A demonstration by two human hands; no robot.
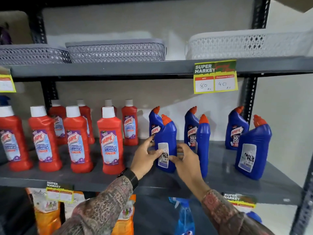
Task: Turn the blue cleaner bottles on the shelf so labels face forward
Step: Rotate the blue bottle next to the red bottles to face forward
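Observation:
Several blue cleaner bottles with orange caps stand on the grey middle shelf [220,180]. The front left blue bottle [166,133] shows its white back label. My left hand [145,156] grips its left side, thumb on the label. My right hand [186,160] holds its right side, fingertips on the label's lower edge. A second front bottle [203,143] stands edge-on with no label showing. The front right bottle [254,150] shows its back label. Three rear blue bottles [190,131] show their front labels.
Red bathroom-cleaner bottles [111,143] fill the shelf's left half, close to my left hand. Grey baskets [116,51] and a white basket [245,44] sit on the upper shelf. A yellow price tag [215,77] hangs above. Orange packs and a spray bottle [184,216] stand below.

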